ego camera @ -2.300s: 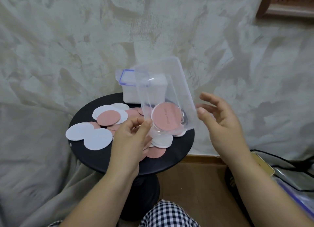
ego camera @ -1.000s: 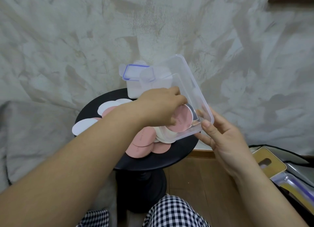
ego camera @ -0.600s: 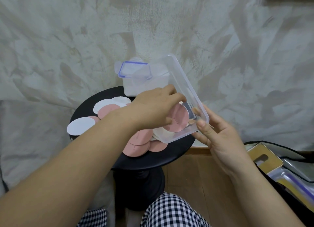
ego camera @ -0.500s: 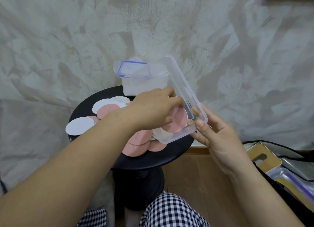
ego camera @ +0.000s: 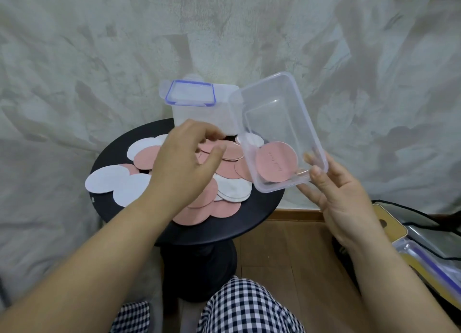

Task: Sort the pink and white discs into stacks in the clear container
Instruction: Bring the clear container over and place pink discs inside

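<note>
Withdrawn left hand (ego camera: 184,168) leaves container (ego camera: 277,130) mouth clear.

You have a round black pedestal table (ego camera: 262,208) before a mottled grey backdrop (ego camera: 99,58), wood flooring (ego camera: 287,253) beneath, checkered trousers (ego camera: 249,307) below, and a black-edged bag (ego camera: 424,238) at right.

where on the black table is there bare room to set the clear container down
Bare patches on the black table: the front-right rim below the clear container held by the right hand, and the front-left edge under the white discs. The centre is crowded with pink discs; the lidded box fills the back.
</note>
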`<state>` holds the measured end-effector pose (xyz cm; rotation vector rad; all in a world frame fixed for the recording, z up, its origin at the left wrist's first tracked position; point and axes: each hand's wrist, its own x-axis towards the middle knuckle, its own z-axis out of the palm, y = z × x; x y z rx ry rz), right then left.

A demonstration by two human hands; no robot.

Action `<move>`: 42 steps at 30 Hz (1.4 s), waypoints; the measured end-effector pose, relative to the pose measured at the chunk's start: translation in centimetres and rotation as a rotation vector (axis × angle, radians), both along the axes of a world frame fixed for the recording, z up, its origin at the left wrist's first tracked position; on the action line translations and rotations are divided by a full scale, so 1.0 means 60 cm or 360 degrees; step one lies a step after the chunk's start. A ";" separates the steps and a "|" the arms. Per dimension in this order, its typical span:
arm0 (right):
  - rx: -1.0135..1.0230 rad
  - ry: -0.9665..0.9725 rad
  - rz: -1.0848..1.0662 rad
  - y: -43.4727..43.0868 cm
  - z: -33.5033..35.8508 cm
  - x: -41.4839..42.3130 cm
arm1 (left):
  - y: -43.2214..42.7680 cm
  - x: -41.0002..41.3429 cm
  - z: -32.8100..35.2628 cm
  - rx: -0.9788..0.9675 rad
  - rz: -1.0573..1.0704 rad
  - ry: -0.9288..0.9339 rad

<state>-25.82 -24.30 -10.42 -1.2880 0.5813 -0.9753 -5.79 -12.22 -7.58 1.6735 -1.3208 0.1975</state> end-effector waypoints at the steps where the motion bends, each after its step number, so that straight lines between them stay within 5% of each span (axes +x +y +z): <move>1: 0.0017 -0.0018 -0.0030 -0.007 -0.003 -0.003 | -0.005 0.000 -0.010 0.0170 -0.0008 -0.0031; 6: 0.0129 -0.0085 -0.0081 -0.028 -0.024 -0.016 | -0.046 -0.017 -0.051 0.1116 -0.0296 -0.0635; 9: 0.0187 -0.0075 -0.0079 -0.030 -0.036 -0.019 | -0.054 -0.009 -0.064 0.1380 -0.0284 -0.0735; 18: 0.0198 -0.0104 -0.0136 -0.049 -0.043 -0.020 | -0.055 0.007 -0.062 0.1091 -0.0313 -0.0513; 24: 0.0187 -0.0098 -0.0142 -0.060 -0.048 -0.028 | -0.122 -0.014 -0.065 0.1464 -0.0491 -0.0852; 35: 0.0264 -0.0123 -0.0193 -0.079 -0.056 -0.019 | -0.149 0.026 -0.029 0.1074 -0.0425 -0.0325; 42: 0.0257 -0.0102 -0.0172 -0.084 -0.058 -0.022 | -0.242 0.035 -0.030 0.1643 -0.0345 -0.0591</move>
